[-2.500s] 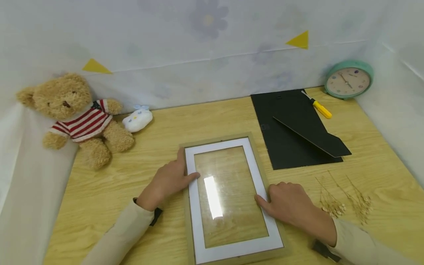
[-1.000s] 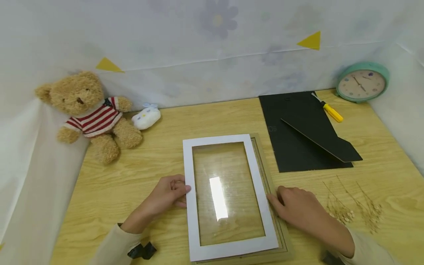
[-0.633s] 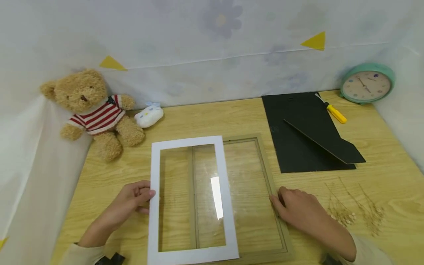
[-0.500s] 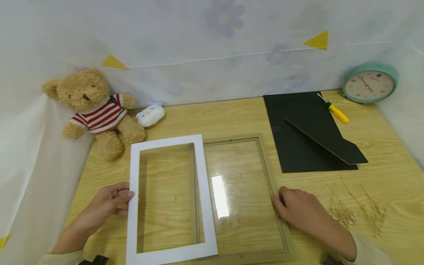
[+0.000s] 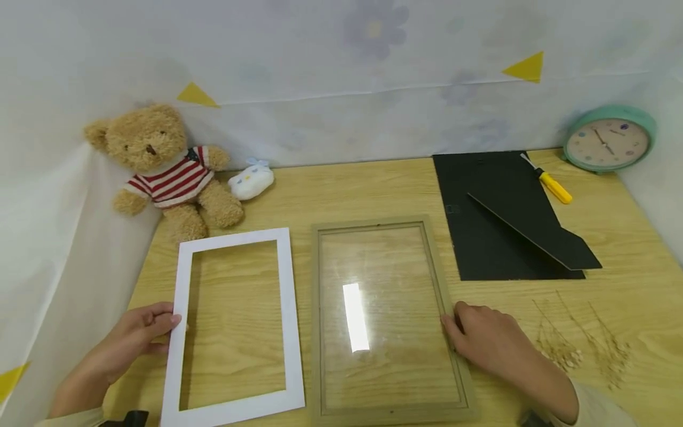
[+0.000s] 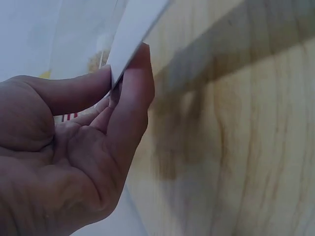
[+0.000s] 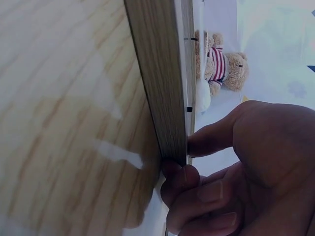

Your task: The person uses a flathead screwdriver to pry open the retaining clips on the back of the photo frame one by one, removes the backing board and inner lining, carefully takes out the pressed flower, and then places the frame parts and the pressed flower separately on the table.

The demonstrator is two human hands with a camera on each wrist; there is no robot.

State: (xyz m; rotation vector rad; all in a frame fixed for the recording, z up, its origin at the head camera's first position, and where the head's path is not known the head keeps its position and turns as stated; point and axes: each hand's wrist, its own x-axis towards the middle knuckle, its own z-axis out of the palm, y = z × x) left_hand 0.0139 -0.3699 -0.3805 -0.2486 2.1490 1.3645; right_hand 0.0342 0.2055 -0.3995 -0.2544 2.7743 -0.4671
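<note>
My left hand (image 5: pixel 130 335) pinches the left edge of a white picture mat (image 5: pixel 290 320) between thumb and fingers. In the left wrist view the mat (image 6: pixel 135 37) is raised over the table and casts a shadow on it. Right of the mat lies a light wooden picture frame (image 5: pixel 316 320), its glass (image 5: pixel 395 284) bare and reflecting a bright streak. My right hand (image 5: pixel 496 341) grips the frame's right side. The right wrist view shows the thumb on top of the frame's rail (image 7: pixel 160 64) and the other fingers curled against its outer side.
The frame's black backing board (image 5: pixel 453 249), its stand leg (image 5: pixel 539 234) folded out, lies at the back right beside a yellow screwdriver (image 5: pixel 555 188). Dried flowers (image 5: pixel 565 350) lie by the right forearm. A teddy bear (image 5: pixel 176 178), small white plush (image 5: pixel 252 181) and green clock (image 5: pixel 608 142) line the back.
The mat has come off the frame in my left hand and moved left, so the two now lie side by side. My right hand stays at the frame's right side.
</note>
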